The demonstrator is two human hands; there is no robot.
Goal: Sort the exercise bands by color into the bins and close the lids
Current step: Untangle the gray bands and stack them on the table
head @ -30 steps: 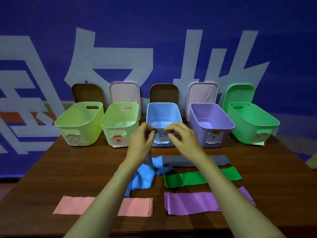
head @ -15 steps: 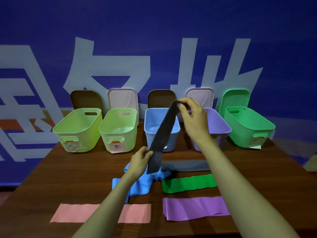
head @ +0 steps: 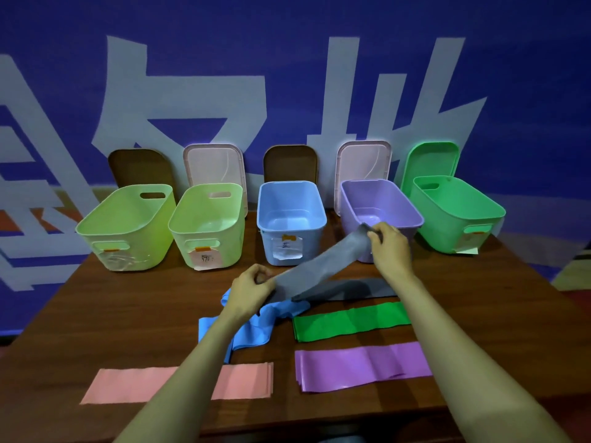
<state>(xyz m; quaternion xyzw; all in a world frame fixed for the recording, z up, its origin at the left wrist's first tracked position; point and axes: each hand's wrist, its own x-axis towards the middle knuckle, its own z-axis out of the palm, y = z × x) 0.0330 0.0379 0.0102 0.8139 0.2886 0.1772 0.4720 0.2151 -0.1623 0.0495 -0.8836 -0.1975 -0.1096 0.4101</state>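
A grey band (head: 315, 268) stretches slantwise between my hands above the table. My left hand (head: 252, 290) pinches its lower end; my right hand (head: 388, 247) grips its upper end in front of the purple bin (head: 412, 212). More grey bands (head: 358, 289) lie flat beneath. A crumpled blue band (head: 252, 330) lies under my left wrist. Green bands (head: 351, 321), purple bands (head: 361, 366) and pink bands (head: 243, 380) lie flat nearer me. The blue bin (head: 316, 231), two light green bins (head: 134, 244) (head: 224, 251) and a green bin (head: 447, 225) stand open in a row.
Five lids lean on the blue wall behind the bins: brown (head: 140, 167), pink (head: 214, 164), brown (head: 291, 163), pink (head: 364, 159) and green (head: 430, 161). The bins carry paper labels on their fronts. The wooden table (head: 112, 314) shows bare wood at left and right.
My right hand has come down and to the right with the grey band's upper end, from above the blue bin to the purple bin's front. The band now lies flatter. My left hand stayed low.
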